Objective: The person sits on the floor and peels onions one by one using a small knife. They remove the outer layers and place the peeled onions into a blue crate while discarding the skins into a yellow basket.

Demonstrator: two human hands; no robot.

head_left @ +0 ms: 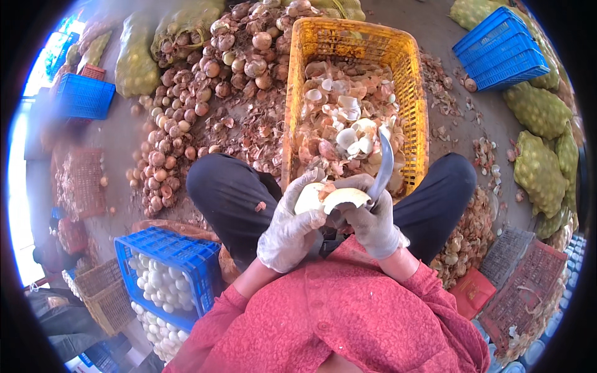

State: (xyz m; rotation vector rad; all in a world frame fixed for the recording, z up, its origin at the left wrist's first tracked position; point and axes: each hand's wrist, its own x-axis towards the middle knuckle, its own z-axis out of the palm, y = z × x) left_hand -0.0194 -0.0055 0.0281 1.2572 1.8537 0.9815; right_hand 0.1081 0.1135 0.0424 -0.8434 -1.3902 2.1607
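My left hand (pixel 291 225), in a pale, dirty glove, is closed around an onion (pixel 309 199) that is partly peeled to its whitish flesh. Beside it, my gloved right hand (pixel 373 229) grips a knife with a curved grey blade (pixel 382 163) pointing up and away from me. A curved pale piece of onion layer (pixel 346 198) stands out between the two hands, next to the right thumb. The knife's handle is hidden in my right fingers. Just beyond my hands, between my knees, is a yellow plastic crate (pixel 419 118) holding onion skins (pixel 348 109).
Unpeeled onions (pixel 239 53) lie heaped at the far left, trailing nearer. A blue crate (pixel 174 245) of white peeled onions stands by my left side. Blue crates (pixel 500 50) and full mesh sacks (pixel 540 171) are at the right. Skins litter the floor.
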